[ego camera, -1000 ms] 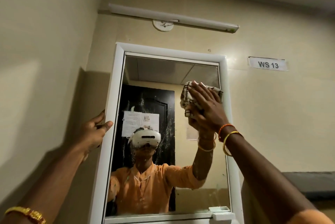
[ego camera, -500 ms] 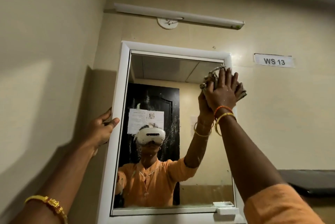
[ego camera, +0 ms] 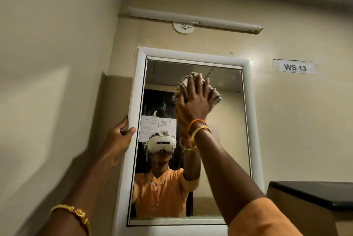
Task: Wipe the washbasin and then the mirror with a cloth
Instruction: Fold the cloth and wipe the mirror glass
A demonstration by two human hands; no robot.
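The landmark for this report is the rectangular wall mirror in its white frame, mounted upright on a cream wall.

At the left edge of the mirror, about halfway up, the person's left hand grips the frame: the thumb lies on the front face and the fingers curl round the outer edge, closed on the frame and steadying it. A gold bangle sits on that forearm, below and left of the mirror.

In the upper middle of the mirror, slightly right of centre, the right hand presses a bunched, cream-and-dark checked cloth flat against the glass. The fingers are spread wide and extended over the cloth, pinning it by palm pressure, not by pinching. The cloth shows past the fingertips above and to both sides of the hand. Orange and gold bangles circle that wrist.

Above the mirror hangs an unlit white tube light; right of the mirror is a label reading "WS 13"; at its lower right stands a dark-topped counter.

The washbasin is not in view. Judged from the hands, the mirror step is in hand, and the upper glass is being worked.

The next move appears to call for a sweep across or down the glass under steady pressure, with the left hand bracing the frame. The lower half and the corners look likely to need coverage.
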